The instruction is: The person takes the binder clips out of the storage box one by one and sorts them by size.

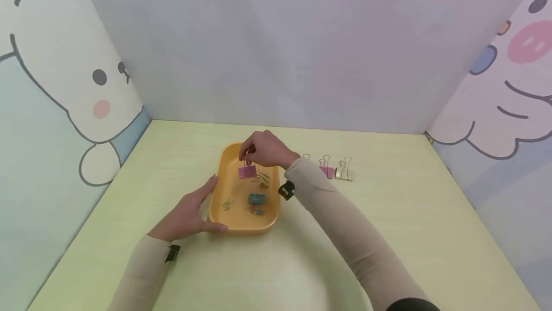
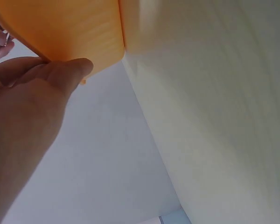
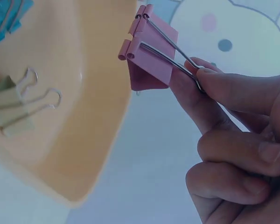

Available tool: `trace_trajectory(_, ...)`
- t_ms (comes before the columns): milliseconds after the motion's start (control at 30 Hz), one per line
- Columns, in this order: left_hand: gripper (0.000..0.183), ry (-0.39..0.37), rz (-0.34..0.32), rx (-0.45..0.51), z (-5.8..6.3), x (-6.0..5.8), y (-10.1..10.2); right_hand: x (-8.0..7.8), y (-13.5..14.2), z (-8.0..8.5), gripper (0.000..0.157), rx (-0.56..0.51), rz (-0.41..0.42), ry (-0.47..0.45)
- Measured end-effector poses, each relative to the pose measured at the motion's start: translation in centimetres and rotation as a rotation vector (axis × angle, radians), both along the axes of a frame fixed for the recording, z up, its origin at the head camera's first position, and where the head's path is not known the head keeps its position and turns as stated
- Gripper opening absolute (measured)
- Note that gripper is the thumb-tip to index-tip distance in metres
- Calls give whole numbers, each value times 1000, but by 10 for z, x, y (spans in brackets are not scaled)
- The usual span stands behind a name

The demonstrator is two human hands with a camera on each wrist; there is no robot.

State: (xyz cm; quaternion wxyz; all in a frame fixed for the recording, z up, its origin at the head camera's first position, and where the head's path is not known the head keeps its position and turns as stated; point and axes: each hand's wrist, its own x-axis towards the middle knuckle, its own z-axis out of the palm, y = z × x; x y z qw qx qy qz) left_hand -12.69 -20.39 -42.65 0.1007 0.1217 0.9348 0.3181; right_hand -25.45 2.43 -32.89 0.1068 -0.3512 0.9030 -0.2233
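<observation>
My right hand (image 1: 268, 149) pinches the wire handles of a pink binder clip (image 3: 151, 56) between thumb and forefinger. In the head view it hangs over the far part of a yellow-orange tray (image 1: 230, 184). My left hand (image 1: 187, 213) holds the tray at its near left corner, fingers along the left side and thumb at the front rim. Inside the tray lie a cream binder clip (image 3: 14, 105), a blue binder clip (image 1: 256, 199) and smaller clips (image 1: 228, 204) near the front.
On the table (image 1: 409, 215), right of the tray, a pink binder clip (image 1: 329, 172) and a cream binder clip (image 1: 345, 174) stand in a row. A further clip (image 1: 306, 156) is mostly behind my right sleeve. Walls with cartoon animals (image 1: 517, 86) enclose the table.
</observation>
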Motion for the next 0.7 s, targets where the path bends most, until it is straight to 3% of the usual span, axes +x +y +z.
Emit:
trace_trajectory(333, 133, 14, 0, 10, 1, 1, 1, -2, 57, 10, 13, -36, -100, -21)
trace_trajectory(700, 134, 7, 4, 19, 0, 1, 1, 1, 118, -19, 14, -12, -234, -109)
